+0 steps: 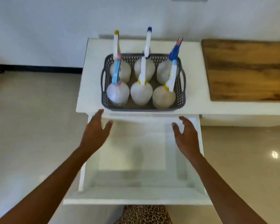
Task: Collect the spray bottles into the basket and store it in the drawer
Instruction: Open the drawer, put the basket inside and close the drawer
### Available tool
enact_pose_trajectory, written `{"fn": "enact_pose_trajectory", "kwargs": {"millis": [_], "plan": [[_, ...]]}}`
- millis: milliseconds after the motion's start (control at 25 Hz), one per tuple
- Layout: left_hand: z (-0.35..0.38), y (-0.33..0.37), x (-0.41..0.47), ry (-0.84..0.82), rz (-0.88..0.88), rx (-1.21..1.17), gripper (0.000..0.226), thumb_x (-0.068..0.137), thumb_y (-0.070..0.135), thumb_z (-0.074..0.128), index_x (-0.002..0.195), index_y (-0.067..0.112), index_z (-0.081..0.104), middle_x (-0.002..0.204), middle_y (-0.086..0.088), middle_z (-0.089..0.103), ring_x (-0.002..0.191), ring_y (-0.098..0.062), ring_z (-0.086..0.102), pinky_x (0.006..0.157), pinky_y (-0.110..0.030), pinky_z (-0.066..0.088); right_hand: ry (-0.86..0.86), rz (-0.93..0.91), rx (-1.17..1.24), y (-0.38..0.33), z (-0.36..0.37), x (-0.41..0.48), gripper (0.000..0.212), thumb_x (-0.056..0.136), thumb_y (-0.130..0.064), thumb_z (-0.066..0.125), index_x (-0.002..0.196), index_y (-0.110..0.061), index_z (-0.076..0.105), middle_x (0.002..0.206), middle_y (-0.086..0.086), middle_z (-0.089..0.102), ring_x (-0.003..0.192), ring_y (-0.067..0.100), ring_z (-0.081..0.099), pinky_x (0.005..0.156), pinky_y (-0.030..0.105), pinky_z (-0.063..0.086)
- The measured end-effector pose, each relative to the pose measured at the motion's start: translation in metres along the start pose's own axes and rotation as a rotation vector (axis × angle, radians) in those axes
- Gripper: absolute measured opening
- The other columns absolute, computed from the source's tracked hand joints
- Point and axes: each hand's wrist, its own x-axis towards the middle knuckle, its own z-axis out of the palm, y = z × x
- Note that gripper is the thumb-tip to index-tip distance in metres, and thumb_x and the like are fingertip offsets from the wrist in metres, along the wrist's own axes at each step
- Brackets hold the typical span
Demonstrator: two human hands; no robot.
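Note:
A grey perforated basket (182, 94) with side handles stands on the white cabinet top (90, 88), near its front edge. Several translucent white spray bottles (141, 94) stand upright inside it in two rows, with blue, yellow and pink trigger heads. Below it the white drawer (136, 194) is pulled out and holds nothing. My left hand (95, 132) hovers over the drawer, fingers apart, just below the basket's left front corner. My right hand (185, 133) is held open below the right front corner. Neither hand touches the basket.
A wooden board (247, 70) lies on the counter to the right of the basket. A white wall stands behind the cabinet. Glossy beige floor tiles (31, 126) spread on both sides of the drawer. Leopard-print clothing (144, 215) shows at the bottom edge.

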Motion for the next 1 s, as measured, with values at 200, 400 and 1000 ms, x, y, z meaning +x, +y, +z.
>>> {"fn": "enact_pose_trajectory", "kwargs": {"millis": [200,400,1000], "plan": [[-0.021,0.024,0.105,0.238,-0.207,-0.155,0.040,0.095,0.021,0.040,0.132,0.006,0.042,0.138,-0.016,0.048,0.125,-0.031,0.045,0.105,-0.036,0.033,0.110,0.047,0.117,-0.031,-0.019,0.115,0.035,0.094,-0.023,0.047,0.123,-0.002,0.049,0.118,0.018,0.061,0.111,0.027,0.055,0.077,0.018,0.037],[-0.014,0.024,0.169,0.135,-0.369,-0.356,0.023,0.094,0.024,0.041,0.092,0.014,0.061,0.106,-0.013,0.061,0.102,-0.032,0.057,0.097,-0.047,0.043,0.077,0.169,0.180,-0.031,-0.010,0.186,0.027,0.093,-0.011,0.041,0.088,0.010,0.057,0.075,0.015,0.053,0.073,0.022,0.045,0.047,0.007,0.038],[-0.002,0.018,0.170,0.114,-0.527,-0.771,0.024,0.094,0.007,0.046,0.074,0.010,0.059,0.057,-0.001,0.065,0.043,-0.003,0.061,0.043,-0.011,0.049,-0.113,0.407,0.521,-0.029,-0.021,0.210,0.014,0.093,0.000,0.045,0.090,-0.003,0.058,0.068,0.006,0.055,0.053,0.011,0.056,0.053,0.019,0.056]]}}
